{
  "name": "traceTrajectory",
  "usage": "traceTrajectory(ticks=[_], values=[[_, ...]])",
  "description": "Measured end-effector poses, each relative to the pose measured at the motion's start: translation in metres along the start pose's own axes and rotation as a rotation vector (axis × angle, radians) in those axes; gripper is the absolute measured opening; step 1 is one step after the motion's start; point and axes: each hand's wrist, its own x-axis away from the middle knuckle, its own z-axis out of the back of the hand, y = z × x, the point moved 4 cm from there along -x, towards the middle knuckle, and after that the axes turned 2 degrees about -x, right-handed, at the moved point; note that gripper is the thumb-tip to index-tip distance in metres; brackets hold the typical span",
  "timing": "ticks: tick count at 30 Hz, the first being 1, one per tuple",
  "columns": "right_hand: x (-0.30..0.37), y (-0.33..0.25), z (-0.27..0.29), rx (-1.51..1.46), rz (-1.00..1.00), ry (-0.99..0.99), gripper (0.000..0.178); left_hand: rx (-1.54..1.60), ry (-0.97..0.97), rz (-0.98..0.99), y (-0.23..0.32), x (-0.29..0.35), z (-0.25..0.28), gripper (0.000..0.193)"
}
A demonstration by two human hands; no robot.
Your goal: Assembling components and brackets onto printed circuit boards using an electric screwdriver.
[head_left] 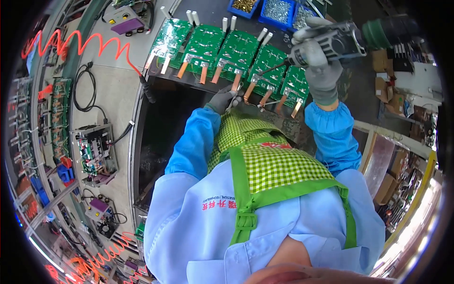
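Observation:
My right hand (318,57), in a grey glove, grips a grey power screwdriver (343,40) with a dark green rear end. Its long thin bit (275,69) points left and down to the copper strips along the near edge of a green circuit board (268,61). My left hand (221,101), in a dark grey glove, is closed at the near side of the row, next to a copper strip (235,82). A slim silver metal tool (235,97) shows at its fingers; its exact kind is unclear. Several such boards stand side by side, white posts (232,22) behind them.
Blue bins of brass-coloured (244,5) and silver fasteners (276,11) sit at the bench's far edge. On the left, a red coiled cord (94,45) hangs down to a black-handled tool (147,90). An open electronic unit (96,154) and cardboard boxes (384,90) flank the bench.

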Motion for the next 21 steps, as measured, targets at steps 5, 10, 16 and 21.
traceTrajectory(ticks=[5, 10, 16, 21], values=[[-0.002, -0.003, -0.002, -0.417, -0.030, -0.002, 0.039, 0.255, 0.130, -0.085, 0.014, -0.008, -0.047, 0.033], [0.004, 0.014, -0.012, -0.917, -0.211, -0.036, 0.037, 0.363, 0.108, -0.049, 0.007, -0.011, -0.044, 0.030], [0.007, -0.009, -0.012, 0.073, 0.135, -0.248, 0.040, 0.395, 0.047, 0.068, 0.003, -0.010, -0.051, 0.030], [0.011, -0.007, -0.016, -0.330, -0.113, -0.053, 0.041, 0.428, -0.031, 0.027, 0.010, -0.008, -0.065, 0.036]])
